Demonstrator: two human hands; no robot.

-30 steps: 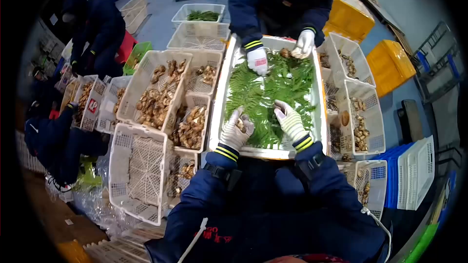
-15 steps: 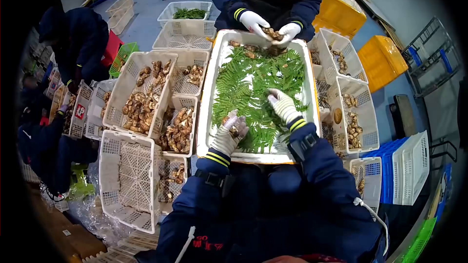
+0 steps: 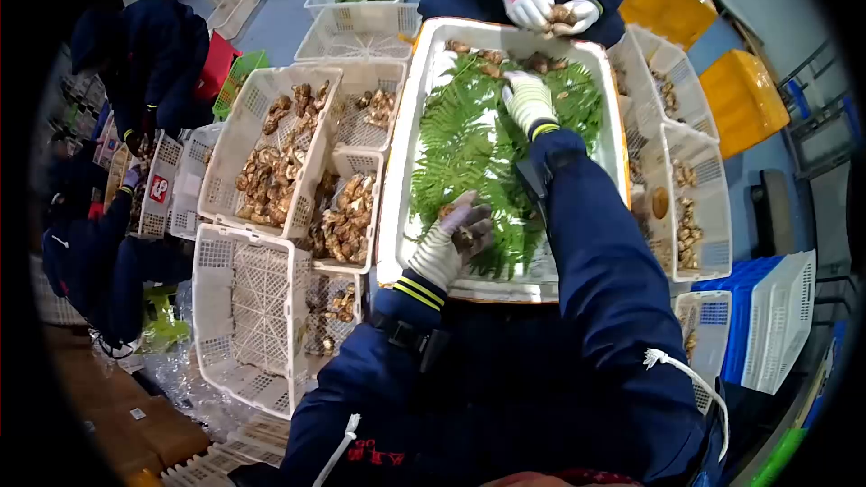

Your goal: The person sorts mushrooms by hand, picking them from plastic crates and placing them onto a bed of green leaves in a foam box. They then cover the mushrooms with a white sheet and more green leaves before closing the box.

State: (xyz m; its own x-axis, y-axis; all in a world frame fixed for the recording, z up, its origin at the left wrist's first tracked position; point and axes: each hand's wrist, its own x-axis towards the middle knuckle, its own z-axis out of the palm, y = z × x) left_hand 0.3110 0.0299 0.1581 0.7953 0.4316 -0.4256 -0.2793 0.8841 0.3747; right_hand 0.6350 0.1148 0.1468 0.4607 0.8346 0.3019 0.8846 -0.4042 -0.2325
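Note:
A white foam box [image 3: 394,216] lined with green fern fronds [image 3: 460,140] lies in front of me. Low in the box's near half, my left hand [image 3: 451,239], in a striped glove, is curled palm up around brown-and-white mushrooms [image 3: 465,236]. My right hand [image 3: 530,104] reaches over the ferns to the far end, beside a row of mushrooms [image 3: 490,63]. Its fingers are drawn together and face away from me, so anything between them is hidden. Opposite me, a co-worker's gloved hands [image 3: 552,11] hold mushrooms above the far rim.
White plastic crates of mushrooms [image 3: 271,185] line the left side, with an open crate [image 3: 257,307] nearer me. More mushroom crates [image 3: 699,207] flank the right. Blue and white stacked crates [image 3: 767,320] and yellow boxes [image 3: 744,101] stand beyond. Other people [image 3: 149,63] work at far left.
My right hand has moved away from me to the far end of the box. My left hand still holds mushrooms. The co-worker's hands have lifted back past the rim, and my view has shifted.

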